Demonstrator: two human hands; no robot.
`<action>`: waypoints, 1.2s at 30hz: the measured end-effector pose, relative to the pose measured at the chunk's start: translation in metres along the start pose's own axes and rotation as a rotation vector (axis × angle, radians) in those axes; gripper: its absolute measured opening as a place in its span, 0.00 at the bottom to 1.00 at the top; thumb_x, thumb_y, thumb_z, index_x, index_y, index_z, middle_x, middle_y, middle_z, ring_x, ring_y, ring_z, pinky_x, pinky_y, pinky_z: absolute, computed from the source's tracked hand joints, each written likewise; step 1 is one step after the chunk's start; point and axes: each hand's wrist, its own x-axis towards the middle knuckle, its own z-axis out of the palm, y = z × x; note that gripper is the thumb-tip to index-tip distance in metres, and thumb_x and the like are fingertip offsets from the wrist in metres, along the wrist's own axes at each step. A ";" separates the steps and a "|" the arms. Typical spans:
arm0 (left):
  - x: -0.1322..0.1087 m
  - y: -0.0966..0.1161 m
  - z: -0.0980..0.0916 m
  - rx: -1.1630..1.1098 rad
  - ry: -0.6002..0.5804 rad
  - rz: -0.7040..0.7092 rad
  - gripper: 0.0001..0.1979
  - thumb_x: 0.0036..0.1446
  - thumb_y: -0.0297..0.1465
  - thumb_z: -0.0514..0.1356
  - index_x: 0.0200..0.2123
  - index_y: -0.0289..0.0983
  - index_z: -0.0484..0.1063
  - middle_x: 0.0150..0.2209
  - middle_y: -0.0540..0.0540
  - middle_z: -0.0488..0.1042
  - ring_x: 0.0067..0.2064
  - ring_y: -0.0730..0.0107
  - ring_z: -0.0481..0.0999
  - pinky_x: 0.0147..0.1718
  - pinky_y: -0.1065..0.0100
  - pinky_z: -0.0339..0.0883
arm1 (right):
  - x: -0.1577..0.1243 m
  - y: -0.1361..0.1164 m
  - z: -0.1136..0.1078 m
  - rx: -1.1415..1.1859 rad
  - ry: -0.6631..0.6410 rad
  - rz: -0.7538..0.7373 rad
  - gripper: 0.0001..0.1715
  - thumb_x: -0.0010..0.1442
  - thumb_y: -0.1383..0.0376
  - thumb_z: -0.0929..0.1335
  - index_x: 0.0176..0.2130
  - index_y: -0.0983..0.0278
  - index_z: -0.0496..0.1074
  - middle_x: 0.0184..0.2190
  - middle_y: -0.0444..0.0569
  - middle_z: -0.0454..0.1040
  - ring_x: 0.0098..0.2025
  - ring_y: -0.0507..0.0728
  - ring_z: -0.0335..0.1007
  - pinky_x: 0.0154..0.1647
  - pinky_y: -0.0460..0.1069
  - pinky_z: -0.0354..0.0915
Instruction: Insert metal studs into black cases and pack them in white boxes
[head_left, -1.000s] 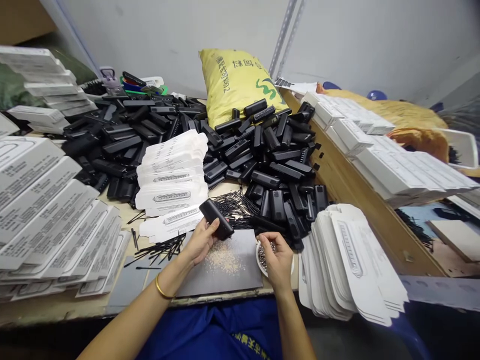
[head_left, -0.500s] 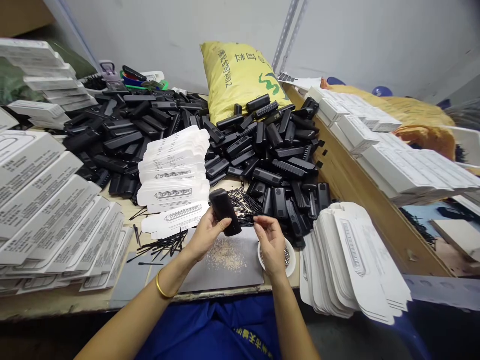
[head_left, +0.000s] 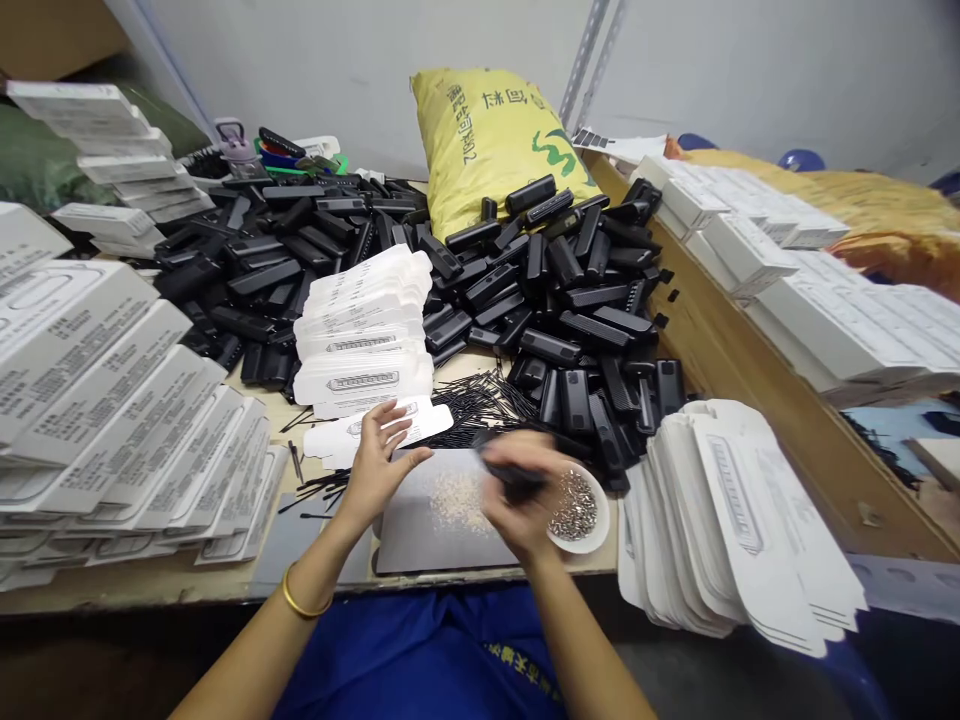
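Note:
My right hand (head_left: 531,510) is wrapped round a black oblong plastic device (head_left: 517,482), blurred by motion, above the grey sheet (head_left: 409,540). Beside it on the right stands a white bowl (head_left: 598,532) of small metal pieces. My left hand (head_left: 375,462) has its fingers spread and holds nothing. It reaches over the front flat white carton (head_left: 330,438) of a fanned stack (head_left: 364,345); whether the fingertips touch it I cannot tell. Pale crumb-like bits (head_left: 454,500) lie on the sheet between the hands. Thin black sticks (head_left: 476,402) are heaped just behind it.
A large pile of black devices (head_left: 480,290) covers the back of the table, against a yellow sack (head_left: 480,140). Folded white boxes (head_left: 112,400) are stacked on the left. On the right lie flat cartons (head_left: 675,520) and a wooden board (head_left: 735,370) with boxes beyond.
The black device has passed from my left hand to my right. My left hand has opened and moved left to the flat cartons. My right hand has shifted slightly left, baring the bowl.

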 end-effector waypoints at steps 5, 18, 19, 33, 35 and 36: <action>0.000 0.009 0.005 -0.056 -0.107 -0.067 0.23 0.46 0.29 0.68 0.46 0.40 0.67 0.48 0.43 0.70 0.51 0.62 0.72 0.53 0.61 0.63 | 0.013 0.044 0.017 0.244 0.174 0.194 0.13 0.47 0.59 0.71 0.30 0.62 0.66 0.27 0.42 0.71 0.31 0.53 0.68 0.42 0.53 0.66; 0.002 0.002 0.001 -0.052 -0.203 -0.156 0.12 0.52 0.31 0.65 0.41 0.37 0.72 0.37 0.44 0.76 0.39 0.66 0.76 0.41 0.67 0.69 | 0.051 0.032 0.005 0.744 0.075 0.502 0.08 0.48 0.63 0.71 0.28 0.61 0.67 0.25 0.39 0.70 0.29 0.52 0.69 0.39 0.51 0.71; 0.001 0.001 0.004 -0.020 -0.237 -0.160 0.13 0.51 0.31 0.65 0.41 0.37 0.73 0.38 0.43 0.76 0.40 0.65 0.76 0.42 0.66 0.69 | 0.050 0.033 0.008 0.759 0.068 0.509 0.07 0.49 0.63 0.71 0.28 0.61 0.68 0.25 0.39 0.70 0.29 0.52 0.69 0.39 0.51 0.71; -0.025 -0.022 0.027 -0.099 -0.536 -0.212 0.17 0.52 0.37 0.64 0.44 0.35 0.71 0.42 0.43 0.75 0.42 0.62 0.75 0.42 0.62 0.70 | 0.040 0.004 -0.015 0.593 -0.215 0.260 0.14 0.47 0.57 0.75 0.29 0.59 0.69 0.25 0.39 0.71 0.30 0.53 0.70 0.46 0.58 0.69; -0.029 -0.028 0.016 0.007 -0.523 -0.191 0.17 0.52 0.37 0.64 0.44 0.35 0.71 0.44 0.42 0.75 0.46 0.61 0.74 0.49 0.59 0.67 | 0.034 -0.013 -0.016 0.477 -0.216 0.224 0.12 0.51 0.61 0.73 0.26 0.61 0.67 0.22 0.39 0.69 0.28 0.52 0.69 0.42 0.55 0.70; -0.031 -0.032 0.008 0.071 -0.488 -0.162 0.18 0.52 0.37 0.64 0.45 0.36 0.71 0.46 0.41 0.74 0.48 0.60 0.73 0.52 0.58 0.65 | 0.028 -0.024 -0.017 0.413 -0.178 0.171 0.11 0.53 0.61 0.72 0.27 0.61 0.67 0.21 0.39 0.69 0.28 0.52 0.69 0.40 0.54 0.69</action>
